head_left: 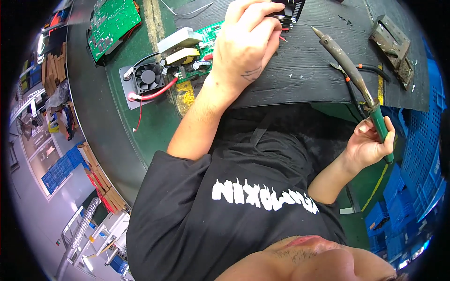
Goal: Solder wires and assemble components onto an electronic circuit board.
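My left hand (246, 44) is at the top middle, its fingers closed on a black slotted part (295, 10) that is partly cut off by the upper edge. Short red wires (283, 35) stick out by its fingertips. Below and left of that hand lies a green circuit board (207, 40) with a silver heat sink (180, 41) and a black fan (149, 78), joined by a thick red cable. On the right, my right hand (368, 144) grips a soldering iron (349, 66) by its green handle. The iron's tip points up and left, toward the black part but apart from it.
Cutters (346, 75) with black and orange handles lie behind the iron. A worn metal block (391, 44) stands at the far right of the black work mat (262, 91). Another green circuit board (112, 29) is at upper left. Blue crates (412, 154) stand at right.
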{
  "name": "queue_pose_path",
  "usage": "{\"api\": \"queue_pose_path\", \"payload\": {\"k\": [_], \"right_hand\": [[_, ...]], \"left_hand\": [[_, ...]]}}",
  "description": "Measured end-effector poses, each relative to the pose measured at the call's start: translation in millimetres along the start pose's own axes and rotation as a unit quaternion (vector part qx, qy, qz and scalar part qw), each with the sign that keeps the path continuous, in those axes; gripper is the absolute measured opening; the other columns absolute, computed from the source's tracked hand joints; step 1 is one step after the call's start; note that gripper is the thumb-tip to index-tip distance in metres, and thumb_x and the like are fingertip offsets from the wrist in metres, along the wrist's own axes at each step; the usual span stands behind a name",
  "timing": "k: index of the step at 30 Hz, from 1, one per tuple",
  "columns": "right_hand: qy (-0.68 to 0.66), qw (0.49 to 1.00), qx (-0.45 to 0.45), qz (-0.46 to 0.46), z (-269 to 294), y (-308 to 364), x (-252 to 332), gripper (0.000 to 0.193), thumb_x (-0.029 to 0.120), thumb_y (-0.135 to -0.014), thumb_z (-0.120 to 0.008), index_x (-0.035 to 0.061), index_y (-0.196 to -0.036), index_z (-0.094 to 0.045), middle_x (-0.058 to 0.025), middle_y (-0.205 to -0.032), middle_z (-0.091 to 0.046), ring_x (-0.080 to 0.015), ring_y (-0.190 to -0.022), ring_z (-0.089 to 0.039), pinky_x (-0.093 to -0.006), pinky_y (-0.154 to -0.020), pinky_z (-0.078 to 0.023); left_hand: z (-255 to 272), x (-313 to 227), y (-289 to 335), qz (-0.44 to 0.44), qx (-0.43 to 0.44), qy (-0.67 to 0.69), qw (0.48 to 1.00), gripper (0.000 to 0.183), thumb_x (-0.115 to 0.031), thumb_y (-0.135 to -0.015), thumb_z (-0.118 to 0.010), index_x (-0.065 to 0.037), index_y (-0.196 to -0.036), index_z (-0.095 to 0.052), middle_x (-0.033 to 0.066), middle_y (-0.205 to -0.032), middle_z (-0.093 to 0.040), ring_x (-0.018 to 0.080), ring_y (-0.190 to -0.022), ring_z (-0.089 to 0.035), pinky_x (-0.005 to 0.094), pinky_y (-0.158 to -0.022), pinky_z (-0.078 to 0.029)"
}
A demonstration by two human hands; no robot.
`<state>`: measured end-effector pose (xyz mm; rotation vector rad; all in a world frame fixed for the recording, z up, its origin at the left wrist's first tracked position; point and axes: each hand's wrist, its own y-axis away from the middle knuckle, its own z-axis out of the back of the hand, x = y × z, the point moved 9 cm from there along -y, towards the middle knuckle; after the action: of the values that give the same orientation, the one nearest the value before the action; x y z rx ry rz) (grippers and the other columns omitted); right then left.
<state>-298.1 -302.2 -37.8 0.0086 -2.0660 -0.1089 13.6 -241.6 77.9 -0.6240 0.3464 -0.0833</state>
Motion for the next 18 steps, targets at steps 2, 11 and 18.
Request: {"api": "queue_pose_path", "payload": {"k": [2,11,18], "right_hand": [[-0.006,1.0,0.009,-0.013,-12.5,2.1,-6.4,0.046,0.039,-0.099,-0.049,-0.0012,-0.11,-0.067,-0.0172,-0.076,-0.07,-0.0213,-0.055,-0.063,-0.0277,-0.044,-0.046],[0.028,0.999,0.023,-0.01,-8.8,1.3,-4.3,0.048,0.043,-0.099,-0.049,0.0,-0.112,-0.066,-0.0176,-0.078,-0.071,-0.0206,-0.057,-0.064,-0.0276,-0.045,-0.049],[0.041,0.999,0.009,-0.005,-3.9,0.8,-6.5,0.048,0.044,-0.098,-0.05,0.0004,-0.112,-0.066,-0.0179,-0.078,-0.071,-0.0203,-0.056,-0.064,-0.0271,-0.046,-0.05]], "left_hand": [[-5.1,15.1,11.1,-0.081,-0.082,-0.038,0.993,0.018,0.005,-0.073,-0.073,0.004,-0.089,-0.066,0.0168,-0.114,-0.066,0.0379,-0.11,-0.06,0.0444,-0.095,-0.05],[-10.3,7.5,19.7,-0.162,-0.185,-0.056,0.968,0.019,0.007,-0.071,-0.073,0.004,-0.087,-0.064,0.0176,-0.115,-0.065,0.0391,-0.11,-0.06,0.0456,-0.097,-0.049],[-0.4,-0.2,0.2,0.042,-0.01,-0.061,0.997,0.021,0.007,-0.07,-0.074,0.002,-0.089,-0.065,0.0179,-0.114,-0.064,0.04,-0.113,-0.058,0.0463,-0.097,-0.049]]}}
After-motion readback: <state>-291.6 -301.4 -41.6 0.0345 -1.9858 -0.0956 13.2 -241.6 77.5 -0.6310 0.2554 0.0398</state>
